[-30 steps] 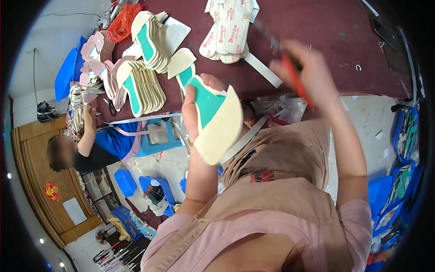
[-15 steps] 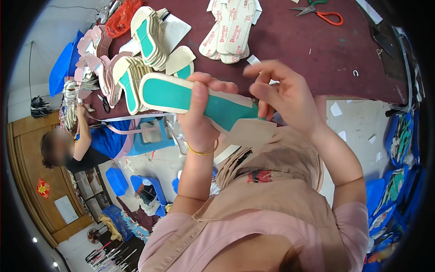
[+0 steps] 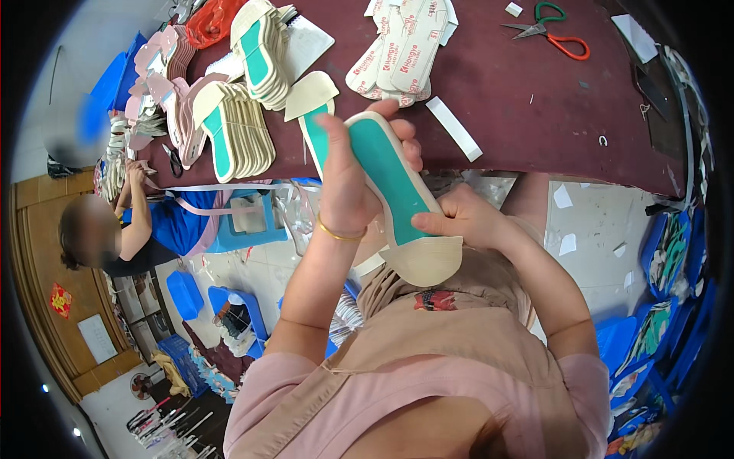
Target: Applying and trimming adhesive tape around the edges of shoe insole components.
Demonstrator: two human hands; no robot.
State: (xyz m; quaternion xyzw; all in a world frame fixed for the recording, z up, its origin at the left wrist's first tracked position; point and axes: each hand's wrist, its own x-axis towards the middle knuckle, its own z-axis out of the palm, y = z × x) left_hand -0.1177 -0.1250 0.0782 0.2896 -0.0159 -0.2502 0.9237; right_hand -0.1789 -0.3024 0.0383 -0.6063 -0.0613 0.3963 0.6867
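Observation:
A cream shoe insole with a teal centre (image 3: pixel 397 191) is held in front of my chest, tilted with its toe end down toward my lap. My left hand (image 3: pixel 348 180) grips its upper, heel end, fingers wrapped round the edge. My right hand (image 3: pixel 459 222) pinches the lower part, thumb pressed on the teal face. A gold bangle sits on my left wrist. On the maroon table (image 3: pixel 520 99) beyond lies another single insole (image 3: pixel 310 103) beside stacks of the same insoles (image 3: pixel 233 130).
Red-handled scissors (image 3: pixel 562 34) lie at the table's far right. A pile of white printed sole pieces (image 3: pixel 397 53) and a white strip (image 3: pixel 455 130) lie mid-table. A person in blue (image 3: pixel 130 229) sits at the left. Blue bins stand on the floor.
The scissors left my right hand and now lie on the table. The insole turned from flat across to lengthwise, and my right hand moved down onto its lower part.

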